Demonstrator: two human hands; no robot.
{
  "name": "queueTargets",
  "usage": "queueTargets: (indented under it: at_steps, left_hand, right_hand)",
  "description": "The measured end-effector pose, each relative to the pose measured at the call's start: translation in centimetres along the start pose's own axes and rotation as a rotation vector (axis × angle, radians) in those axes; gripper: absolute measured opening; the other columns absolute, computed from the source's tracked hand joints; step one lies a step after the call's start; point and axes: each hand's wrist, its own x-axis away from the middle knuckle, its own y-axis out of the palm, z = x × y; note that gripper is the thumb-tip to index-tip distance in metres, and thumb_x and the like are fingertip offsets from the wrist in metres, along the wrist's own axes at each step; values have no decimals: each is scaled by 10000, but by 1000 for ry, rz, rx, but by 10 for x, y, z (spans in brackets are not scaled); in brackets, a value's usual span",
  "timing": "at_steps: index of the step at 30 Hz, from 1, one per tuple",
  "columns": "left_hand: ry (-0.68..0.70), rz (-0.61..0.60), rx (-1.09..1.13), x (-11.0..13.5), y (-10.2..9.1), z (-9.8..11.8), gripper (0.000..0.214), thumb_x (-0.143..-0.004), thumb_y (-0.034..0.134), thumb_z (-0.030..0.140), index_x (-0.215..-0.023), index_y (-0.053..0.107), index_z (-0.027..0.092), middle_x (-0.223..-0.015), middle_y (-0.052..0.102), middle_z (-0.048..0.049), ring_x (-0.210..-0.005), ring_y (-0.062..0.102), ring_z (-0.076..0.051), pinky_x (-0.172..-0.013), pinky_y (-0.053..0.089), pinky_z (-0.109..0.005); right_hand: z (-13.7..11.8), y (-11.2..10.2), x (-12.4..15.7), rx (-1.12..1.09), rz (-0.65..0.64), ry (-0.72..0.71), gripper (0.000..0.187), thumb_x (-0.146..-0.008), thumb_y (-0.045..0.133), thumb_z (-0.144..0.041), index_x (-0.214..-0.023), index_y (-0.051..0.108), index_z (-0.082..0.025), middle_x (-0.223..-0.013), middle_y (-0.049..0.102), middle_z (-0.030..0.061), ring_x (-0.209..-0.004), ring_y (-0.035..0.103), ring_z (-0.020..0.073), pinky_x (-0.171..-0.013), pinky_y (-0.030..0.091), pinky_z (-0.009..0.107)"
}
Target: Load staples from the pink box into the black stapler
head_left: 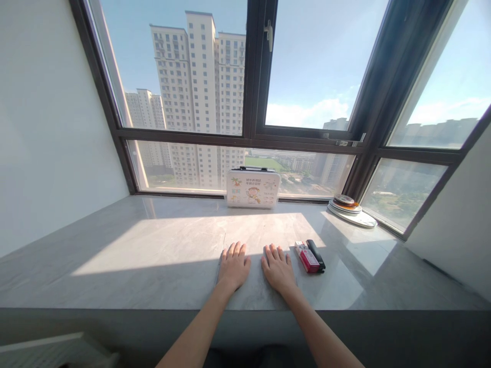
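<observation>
My left hand (233,266) lies flat, palm down, on the grey marble window ledge (153,255), fingers stretched out and holding nothing. My right hand (277,268) rests the same way just beside it, a small gap between them. Right of my right hand lie a small red-and-white box (307,256) and a black oblong object (316,254), side by side and untouched. A white tin case (252,188) with cartoon pictures and a dark handle stands upright against the window at the back of the ledge.
A stack of round plates or discs (351,210) sits at the back right corner of the ledge. Dark-framed windows (253,102) rise behind, showing tall buildings. White walls close both sides. The ledge's front edge runs below my wrists.
</observation>
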Motion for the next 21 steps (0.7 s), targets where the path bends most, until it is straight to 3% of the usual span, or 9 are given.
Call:
queueTargets:
  at_steps: [21]
  left_hand:
    - [10, 14, 10, 12, -8, 2, 541, -1016, 285, 466, -1515, 399, 290, -1623, 346, -47, -1513, 234, -261, -1229, 151, -518]
  right_hand:
    - [-2, -1, 10, -6, 5, 16, 610, -1024, 217, -510, -1585, 306, -287, -1665, 239, 54, -1534, 138, 279, -1197, 62, 496]
